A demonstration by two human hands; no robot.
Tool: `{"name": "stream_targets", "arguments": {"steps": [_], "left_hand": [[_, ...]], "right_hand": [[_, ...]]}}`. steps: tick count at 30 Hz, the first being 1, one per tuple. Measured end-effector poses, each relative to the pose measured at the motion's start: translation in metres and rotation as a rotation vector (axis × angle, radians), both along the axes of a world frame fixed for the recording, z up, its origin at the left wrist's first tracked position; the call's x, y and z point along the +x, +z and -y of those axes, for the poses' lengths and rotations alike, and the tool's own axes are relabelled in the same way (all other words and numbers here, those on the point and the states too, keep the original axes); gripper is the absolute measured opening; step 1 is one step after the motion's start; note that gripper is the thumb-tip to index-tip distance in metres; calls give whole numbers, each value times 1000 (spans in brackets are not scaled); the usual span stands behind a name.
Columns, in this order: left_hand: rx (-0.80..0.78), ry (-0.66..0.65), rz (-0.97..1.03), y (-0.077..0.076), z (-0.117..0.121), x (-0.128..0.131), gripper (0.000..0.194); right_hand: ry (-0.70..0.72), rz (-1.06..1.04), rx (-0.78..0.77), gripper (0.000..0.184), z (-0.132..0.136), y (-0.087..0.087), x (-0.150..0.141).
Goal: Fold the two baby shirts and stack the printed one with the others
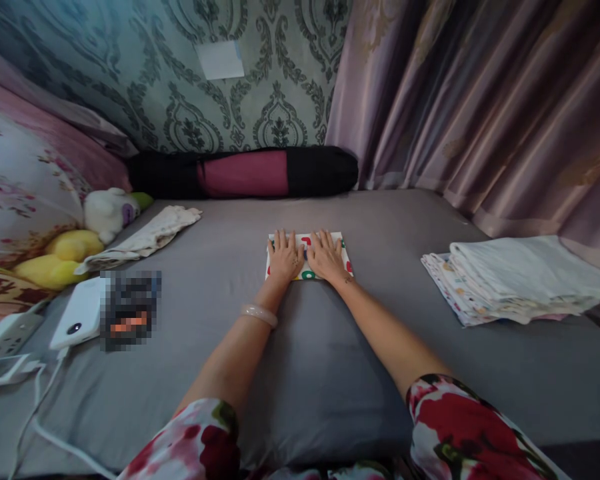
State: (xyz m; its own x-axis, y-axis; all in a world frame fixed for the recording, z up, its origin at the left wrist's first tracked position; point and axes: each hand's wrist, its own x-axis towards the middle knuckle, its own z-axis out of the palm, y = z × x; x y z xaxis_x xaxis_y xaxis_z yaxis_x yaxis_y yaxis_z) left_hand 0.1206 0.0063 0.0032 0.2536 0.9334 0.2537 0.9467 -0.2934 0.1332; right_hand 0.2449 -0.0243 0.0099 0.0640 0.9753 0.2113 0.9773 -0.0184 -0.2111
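While both palms press down near the middle of the grey bed (300, 373), a small folded cloth (307, 274), white with coloured figures, lies flat beneath them. The left hand (286, 257) covers its left part and the right hand (326, 257) its right part, so the print shows mainly in the gap between the 2 thumbs and along the edges. The fingers of both hands are straight, slightly apart and pointing away from the person; they rest on top of the fabric and are not clamped on it. A pale bangle (259, 315) circles the left forearm, and both sleeves are floral.

Well apart to the right, a stack of folded cloths (525, 277) sits on the bed, a plain white piece uppermost. To the left lie a long folded cloth (150, 237), a white plush toy (106, 213), a yellow plush (67, 257), a white device (81, 312) with a cable plugged in and a power strip (13, 335). A black and maroon bolster (245, 173) lies along the far edge, below the patterned wall (275, 87).
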Motion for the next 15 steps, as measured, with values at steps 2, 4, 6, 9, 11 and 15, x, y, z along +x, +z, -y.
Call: {"name": "stream_targets", "arguments": {"steps": [2,4,6,9,11,15], "left_hand": [[10,24,15,1,0,0,65],[-30,8,-6,1,0,0,64],[-80,-20,-35,1,-1,0,62],[-92,-29,-48,1,-2,0,60],[-90,-28,-46,0,-2,0,60],[-97,-35,-42,-1,-5,0,61]], "right_hand": [[-59,-3,23,58,0,0,-1],[-82,-8,-11,59,-1,1,-1],[-80,-9,-64,58,-3,1,0],[-73,3,-90,57,-6,-1,1],[-74,6,-93,57,-7,-2,1],[-75,-1,-125,59,-9,-1,2]]}}
